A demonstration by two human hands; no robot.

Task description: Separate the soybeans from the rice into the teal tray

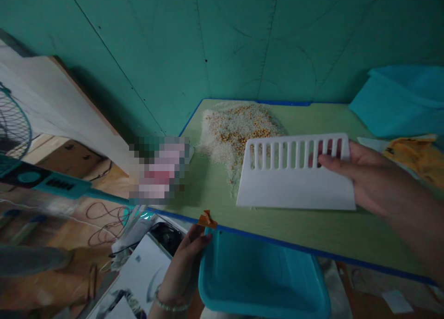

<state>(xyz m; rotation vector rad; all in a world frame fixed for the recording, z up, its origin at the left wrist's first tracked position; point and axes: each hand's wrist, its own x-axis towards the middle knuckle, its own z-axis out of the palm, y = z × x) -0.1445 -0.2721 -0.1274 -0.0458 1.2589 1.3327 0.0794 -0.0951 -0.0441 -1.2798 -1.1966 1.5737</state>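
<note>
1. Head view: my right hand point(364, 173) grasps a white slotted scraper point(294, 189) over the table point(312, 233), near its front edge.
2. My left hand point(190, 249) grips the turquoise bin point(263, 247) just below that edge.
3. Mixed grain point(239, 131) lies heaped near the back-left corner.

Pale green tabletop point(312, 229), white grains point(211, 145) heaped with yellow kernels point(233, 138)

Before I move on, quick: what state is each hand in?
Left hand: closed on the rim of the teal plastic basin.
Right hand: closed, holding the white slotted scraper by its end.
</note>
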